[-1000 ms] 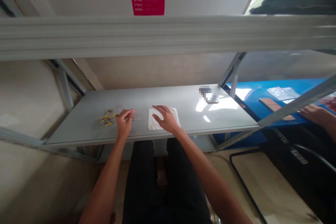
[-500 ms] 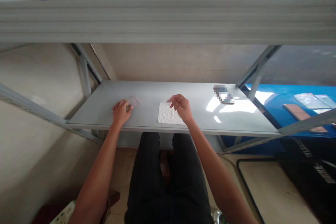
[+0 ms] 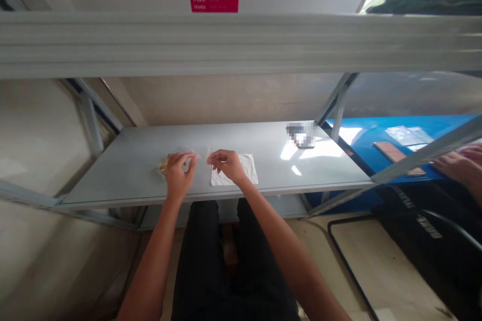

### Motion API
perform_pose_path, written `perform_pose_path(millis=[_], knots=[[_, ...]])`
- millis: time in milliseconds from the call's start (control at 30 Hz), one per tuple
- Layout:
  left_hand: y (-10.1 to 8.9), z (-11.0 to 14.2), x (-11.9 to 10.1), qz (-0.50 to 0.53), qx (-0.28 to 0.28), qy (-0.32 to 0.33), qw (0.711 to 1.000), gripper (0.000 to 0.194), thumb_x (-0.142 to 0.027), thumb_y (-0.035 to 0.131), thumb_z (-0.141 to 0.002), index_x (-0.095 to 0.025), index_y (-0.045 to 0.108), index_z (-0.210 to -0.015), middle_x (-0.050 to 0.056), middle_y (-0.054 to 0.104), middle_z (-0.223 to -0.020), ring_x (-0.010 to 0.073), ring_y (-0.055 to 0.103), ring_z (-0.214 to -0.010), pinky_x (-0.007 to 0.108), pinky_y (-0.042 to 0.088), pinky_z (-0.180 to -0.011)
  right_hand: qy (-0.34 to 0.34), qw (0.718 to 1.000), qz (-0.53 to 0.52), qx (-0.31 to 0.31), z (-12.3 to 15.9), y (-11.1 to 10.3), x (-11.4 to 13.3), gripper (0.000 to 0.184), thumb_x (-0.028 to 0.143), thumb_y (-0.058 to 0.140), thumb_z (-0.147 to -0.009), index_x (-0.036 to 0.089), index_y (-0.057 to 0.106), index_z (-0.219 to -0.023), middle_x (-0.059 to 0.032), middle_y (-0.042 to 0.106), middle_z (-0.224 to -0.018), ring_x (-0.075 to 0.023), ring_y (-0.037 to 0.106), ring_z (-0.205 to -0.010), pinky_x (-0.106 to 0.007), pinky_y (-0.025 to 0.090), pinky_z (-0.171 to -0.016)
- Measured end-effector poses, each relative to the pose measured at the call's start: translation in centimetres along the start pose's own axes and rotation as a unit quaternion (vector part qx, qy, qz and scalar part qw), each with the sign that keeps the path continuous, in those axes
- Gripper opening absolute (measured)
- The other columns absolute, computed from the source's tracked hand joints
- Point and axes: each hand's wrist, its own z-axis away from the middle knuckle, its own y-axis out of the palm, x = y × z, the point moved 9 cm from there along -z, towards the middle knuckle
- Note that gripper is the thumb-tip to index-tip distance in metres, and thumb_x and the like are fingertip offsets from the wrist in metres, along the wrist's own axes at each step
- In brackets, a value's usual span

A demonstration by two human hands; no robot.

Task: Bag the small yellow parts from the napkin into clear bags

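Note:
My left hand (image 3: 179, 174) is over a transparent plastic bag (image 3: 184, 153) at the left of a grey metal shelf (image 3: 120, 180). Its fingers are pinched at the bag's edge. Small yellow pieces (image 3: 162, 165) lie partly hidden behind this hand. My right hand (image 3: 226, 165) rests on the left part of a white paper sheet (image 3: 243, 173), its fingertips pinched around a thin transparent strip (image 3: 208, 153). The strip is too faint to make out well.
A pixelated object (image 3: 301, 135) lies at the shelf's back right. Steel uprights (image 3: 337, 115) and a wide crossbar (image 3: 226, 45) frame the view. Beyond, a co-worker's hand (image 3: 459, 168) is at a blue table (image 3: 361, 135) holding a transparent pouch and a brown board.
My right hand has moved left, off the middle of the paper, towards my left hand. The fingers of both hands now pinch close together. The head view has shifted slightly.

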Motion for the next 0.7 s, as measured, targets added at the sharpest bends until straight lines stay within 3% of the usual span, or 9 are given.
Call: perform_pose_path(millis=[100, 333, 500, 600, 700], knots=[[2.4, 0.1, -1.0, 0.102, 0.08, -0.017, 0.991, 0.031, -0.047, 0.067, -0.089, -0.02, 0.078, -0.1, 0.007, 0.078, -0.096, 0.0227, 0.071, -0.082, 0.034, 0.056, -0.081, 0.0, 0.999, 0.049, 0.01, 0.0, 0.8, -0.5, 0.014, 0.03, 0.063, -0.084, 0.018, 0.066, -0.078, 0.0009, 0.066, -0.063, -0.0103, 0.058, -0.049, -0.021, 0.045, -0.048], [5.4, 0.7, 1.1, 0.193, 0.168, -0.1, 0.961, 0.033, -0.049, 0.072, -0.083, -0.018, 0.082, -0.088, 0.006, 0.078, -0.073, 0.0232, 0.072, -0.063, 0.031, 0.057, -0.063, -0.043, 0.972, 0.231, 0.027, 0.7, 0.9, -0.6, 0.018, 0.01, 0.049, -0.088, 0.02, 0.058, -0.075, 0.0049, 0.058, -0.059, -0.0107, 0.056, -0.059, -0.02, 0.041, -0.062], [5.8, 1.3, 1.9, 0.252, 0.171, -0.157, 0.94, 0.04, -0.054, 0.07, -0.083, -0.016, 0.078, -0.073, 0.006, 0.074, -0.065, 0.0233, 0.07, -0.062, 0.033, 0.058, -0.064, -0.108, 0.951, 0.285, 0.059, 1.1, 1.8, 0.2, 0.022, 0.009, 0.044, -0.092, 0.02, 0.056, -0.078, -0.0012, 0.067, -0.081, -0.0142, 0.061, -0.077, -0.023, 0.043, -0.073], [6.3, 1.6, 2.2, 0.278, 0.185, -0.179, 0.926, 0.036, -0.051, 0.071, -0.081, -0.016, 0.076, -0.076, 0.006, 0.074, -0.067, 0.0225, 0.07, -0.062, 0.034, 0.058, -0.065, -0.129, 0.931, 0.335, 0.07, 1.3, 2.1, 0.3, 0.022, 0.011, 0.043, -0.096, 0.02, 0.058, -0.082, -0.0025, 0.065, -0.084, -0.0153, 0.06, -0.079, -0.024, 0.042, -0.075], [6.5, 1.5, 1.9, 0.247, 0.197, -0.16, 0.935, 0.027, -0.042, 0.068, -0.081, -0.016, 0.074, -0.076, 0.006, 0.073, -0.067, 0.0209, 0.068, -0.062, 0.031, 0.055, -0.062, -0.123, 0.913, 0.383, 0.065, 1.4, 2.2, 0.2, 0.017, 0.012, 0.049, -0.095, 0.02, 0.059, -0.083, -0.0017, 0.064, -0.082, -0.0148, 0.058, -0.075, -0.024, 0.038, -0.071]])
